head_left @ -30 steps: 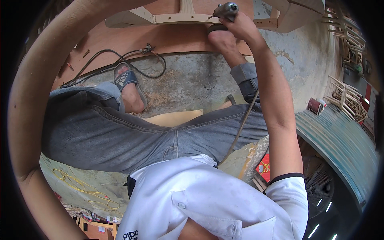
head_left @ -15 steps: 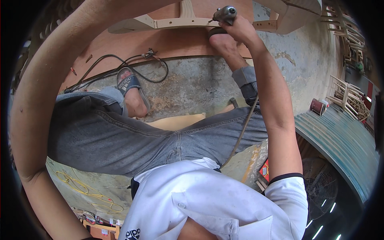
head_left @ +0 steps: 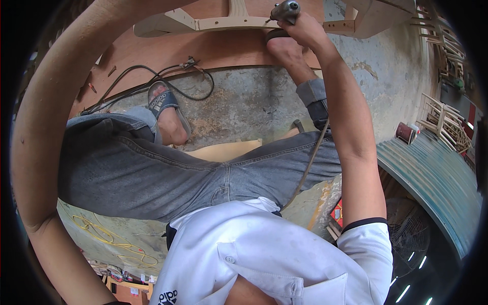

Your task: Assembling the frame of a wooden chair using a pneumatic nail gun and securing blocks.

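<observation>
Tool [head_left: 286,11], grey and pistol-shaped, is sitting in the right hand [head_left: 306,31], which is gripping it; its tip [head_left: 268,21] is pointing toward the pale wooden frame [head_left: 239,23], extending to either side of that hand, while the left hand is lying out of view, its state impossible to tell

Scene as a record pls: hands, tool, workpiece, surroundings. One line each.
left_hand: out of view; left arm runs past the top edge
right_hand: right hand gripping the power tool
tool: metallic, pistol-shaped power tool, bit pointing left at the frame; contact unclear
workpiece: pale wooden frame with holes in its rail, partly cut off by the top edge
under_workpiece: reddish-brown board
right_side: teal corrugated sheet, round fan
</observation>
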Tool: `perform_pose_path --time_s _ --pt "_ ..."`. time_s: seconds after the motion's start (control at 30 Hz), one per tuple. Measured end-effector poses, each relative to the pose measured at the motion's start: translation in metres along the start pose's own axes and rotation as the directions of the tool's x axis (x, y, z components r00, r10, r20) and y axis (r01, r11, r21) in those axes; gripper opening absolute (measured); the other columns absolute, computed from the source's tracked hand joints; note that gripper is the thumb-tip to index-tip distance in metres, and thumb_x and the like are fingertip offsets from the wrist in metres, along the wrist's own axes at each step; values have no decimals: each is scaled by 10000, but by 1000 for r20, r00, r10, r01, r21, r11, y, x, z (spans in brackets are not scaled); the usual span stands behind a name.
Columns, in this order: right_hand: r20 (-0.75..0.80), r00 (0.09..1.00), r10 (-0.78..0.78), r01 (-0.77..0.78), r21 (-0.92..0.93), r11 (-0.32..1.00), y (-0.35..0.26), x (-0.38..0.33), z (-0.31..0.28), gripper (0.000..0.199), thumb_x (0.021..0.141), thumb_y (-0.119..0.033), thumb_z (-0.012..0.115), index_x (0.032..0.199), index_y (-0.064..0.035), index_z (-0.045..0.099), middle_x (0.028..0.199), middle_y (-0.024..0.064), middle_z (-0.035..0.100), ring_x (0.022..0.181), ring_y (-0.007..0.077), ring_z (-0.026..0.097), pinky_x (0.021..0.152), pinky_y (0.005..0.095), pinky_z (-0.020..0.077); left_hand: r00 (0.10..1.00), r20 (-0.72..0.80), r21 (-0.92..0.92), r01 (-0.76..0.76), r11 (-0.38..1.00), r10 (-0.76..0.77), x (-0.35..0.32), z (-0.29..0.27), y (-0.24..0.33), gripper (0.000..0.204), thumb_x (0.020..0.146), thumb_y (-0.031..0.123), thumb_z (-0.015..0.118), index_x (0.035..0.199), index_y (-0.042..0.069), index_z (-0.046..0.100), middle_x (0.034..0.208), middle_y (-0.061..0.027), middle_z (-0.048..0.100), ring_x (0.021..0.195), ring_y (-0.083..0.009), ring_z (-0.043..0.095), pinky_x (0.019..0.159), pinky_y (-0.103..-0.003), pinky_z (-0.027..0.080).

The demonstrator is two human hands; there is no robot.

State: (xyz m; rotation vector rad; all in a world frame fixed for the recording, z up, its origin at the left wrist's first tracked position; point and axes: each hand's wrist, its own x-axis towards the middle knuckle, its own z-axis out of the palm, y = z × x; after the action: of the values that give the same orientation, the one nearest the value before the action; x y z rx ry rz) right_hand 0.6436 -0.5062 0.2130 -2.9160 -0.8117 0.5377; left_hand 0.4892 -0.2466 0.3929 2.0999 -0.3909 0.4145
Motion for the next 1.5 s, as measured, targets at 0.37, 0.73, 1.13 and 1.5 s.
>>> perform_pose_path --time_s 0.37,0.73,1.13,1.5 --pt "-8 1000 -16 16 23 1000 10 8 11 463 852 -500 677 995 -64 735 749 161 704 742 325 701 713 434 541 997 22 57 -74 996 73 2 -3 -4 450 777 249 867 1075 -9 650 905 -82 705 848 -135 672 772 -287 541" --pt "64 998 28 -31 53 998 15 8 12 455 864 -489 664 977 -53 733 674 142 679 658 293 693 647 424 540 997 40 60 -71 996 69 4 0 -4 485 787 255 861 1132 -11 648 947 -92 707 871 -145 671 791 -297 545" --pt "-30 1000 1 -1 -6 1000 -6 -1 1 384 875 -422 611 1006 -74 709 980 227 704 936 408 672 792 499 548 997 46 88 -65 994 61 5 1 -5 481 788 248 860 1131 -12 644 949 -91 704 877 -145 670 799 -299 547" --pt "17 995 -103 102 25 994 15 21 20 465 876 -492 655 984 -44 722 705 148 690 654 300 692 661 425 542 996 69 27 -64 998 62 5 -5 0 425 803 237 850 1086 0 639 919 -69 694 857 -130 665 784 -288 547"
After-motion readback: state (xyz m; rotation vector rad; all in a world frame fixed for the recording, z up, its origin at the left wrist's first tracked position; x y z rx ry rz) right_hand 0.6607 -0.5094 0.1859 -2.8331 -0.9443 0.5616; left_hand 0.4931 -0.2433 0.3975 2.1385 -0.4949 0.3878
